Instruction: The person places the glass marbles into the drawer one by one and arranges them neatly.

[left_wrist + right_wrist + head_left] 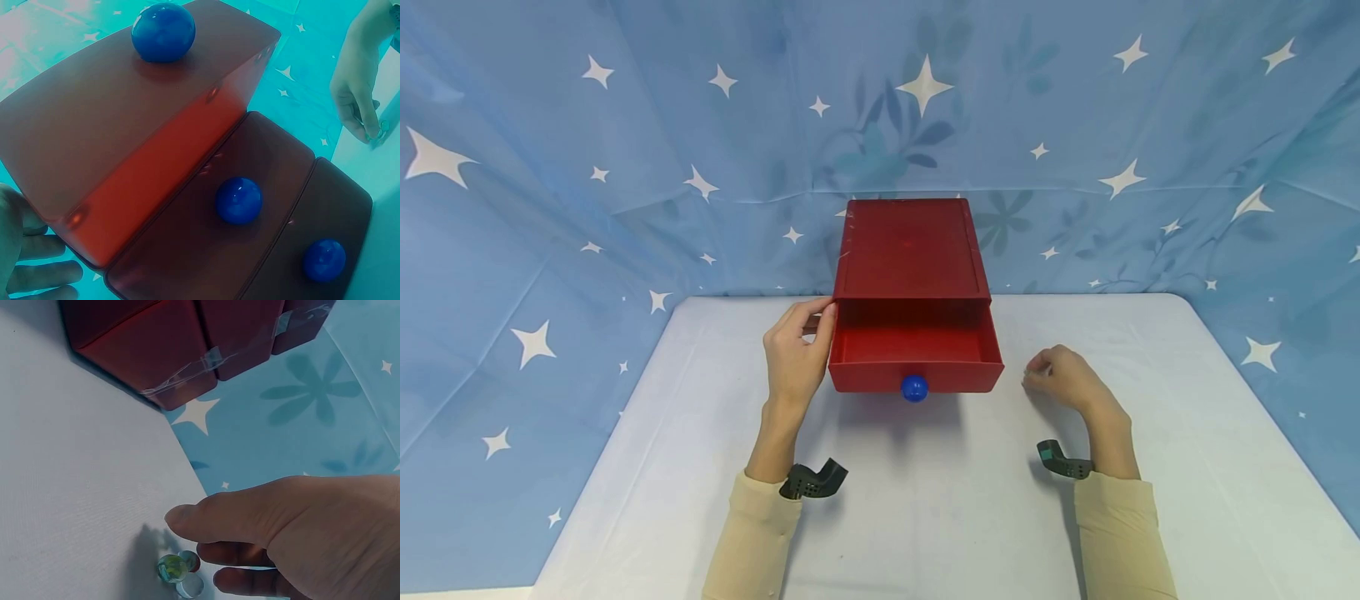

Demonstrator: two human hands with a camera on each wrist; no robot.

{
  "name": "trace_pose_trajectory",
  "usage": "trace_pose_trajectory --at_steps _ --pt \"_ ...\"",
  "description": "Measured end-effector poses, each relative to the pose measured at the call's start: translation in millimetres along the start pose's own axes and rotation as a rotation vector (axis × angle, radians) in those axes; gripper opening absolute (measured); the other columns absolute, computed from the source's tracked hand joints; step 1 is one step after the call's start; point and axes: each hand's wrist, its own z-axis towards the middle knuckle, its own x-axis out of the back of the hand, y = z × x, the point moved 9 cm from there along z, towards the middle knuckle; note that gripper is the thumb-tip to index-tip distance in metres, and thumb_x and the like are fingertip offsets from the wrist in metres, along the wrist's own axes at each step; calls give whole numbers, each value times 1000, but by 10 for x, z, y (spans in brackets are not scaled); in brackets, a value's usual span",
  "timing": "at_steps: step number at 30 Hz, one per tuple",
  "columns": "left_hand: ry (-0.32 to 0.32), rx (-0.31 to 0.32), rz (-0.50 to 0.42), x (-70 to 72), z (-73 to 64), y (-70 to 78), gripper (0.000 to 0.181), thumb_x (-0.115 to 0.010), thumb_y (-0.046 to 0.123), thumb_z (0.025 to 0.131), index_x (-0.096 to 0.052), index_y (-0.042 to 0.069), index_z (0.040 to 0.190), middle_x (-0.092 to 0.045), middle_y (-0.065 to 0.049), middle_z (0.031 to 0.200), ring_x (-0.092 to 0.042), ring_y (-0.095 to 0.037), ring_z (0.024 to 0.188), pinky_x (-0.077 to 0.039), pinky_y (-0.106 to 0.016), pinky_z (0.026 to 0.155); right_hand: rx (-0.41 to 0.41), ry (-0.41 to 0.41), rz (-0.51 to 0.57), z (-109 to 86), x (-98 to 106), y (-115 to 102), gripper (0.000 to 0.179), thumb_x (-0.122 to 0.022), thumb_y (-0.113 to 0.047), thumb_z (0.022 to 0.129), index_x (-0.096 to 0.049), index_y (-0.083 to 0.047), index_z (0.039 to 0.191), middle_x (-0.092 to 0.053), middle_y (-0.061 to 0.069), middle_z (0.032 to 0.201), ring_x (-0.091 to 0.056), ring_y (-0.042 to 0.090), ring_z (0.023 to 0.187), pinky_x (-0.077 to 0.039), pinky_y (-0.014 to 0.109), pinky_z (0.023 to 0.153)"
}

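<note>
A red drawer cabinet (pixel 913 250) has its top drawer (pixel 916 377) pulled out, with a blue round knob (pixel 914 388) on its front. Nothing shows inside the drawer. My left hand (pixel 796 354) rests at the cabinet's left side, fingertips at its upper front edge; in the left wrist view the fingers look extended. On the right, my right hand (pixel 1067 379) is low over the table, fingers loosely bent. Close by its fingertips in the right wrist view are three small glass marbles: a green-yellow marble (pixel 172 569), a clear marble (pixel 190 585) and a partly reddish marble (pixel 190 560).
Two lower drawers, the middle drawer (pixel 212 225) and the bottom drawer (pixel 337 212), are pushed in. Clear tape (pixel 212 358) runs along the cabinet's side. The cabinet stands on a white table (pixel 910 508), before a blue star-patterned curtain (pixel 760 150).
</note>
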Motion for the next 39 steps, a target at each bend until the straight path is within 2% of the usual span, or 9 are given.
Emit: trace_pose_trajectory --at_steps 5,15,28,39 --pt "-3 4 5 1 4 4 19 -65 16 97 -76 4 108 -76 -11 100 -73 -21 77 -63 -31 74 -14 0 8 -11 19 -11 28 -65 -20 94 -69 3 108 -66 21 108 -60 29 91 -58 44 78" --pt "-8 6 2 0 8 5 20 -66 17 97 -75 4 109 -76 -11 101 -73 -22 79 -63 -34 75 -34 -10 16 -15 22 -20 30 -64 -22 95 -67 3 111 -65 21 109 -61 27 88 -59 42 77" --pt "4 2 -15 -2 -1 -17 18 -66 15 96 -76 4 108 -76 -11 100 -73 -22 77 -63 -38 72 -13 -2 14 -21 53 -38 31 -62 -23 96 -68 3 111 -66 19 106 -60 26 87 -58 39 74" --pt "3 1 -1 -6 -5 -26 18 -66 15 96 -76 5 107 -76 -10 99 -73 -21 76 -63 -34 72 15 23 6 -35 100 -97 29 -63 -21 96 -68 4 110 -66 20 107 -60 27 87 -57 36 70"
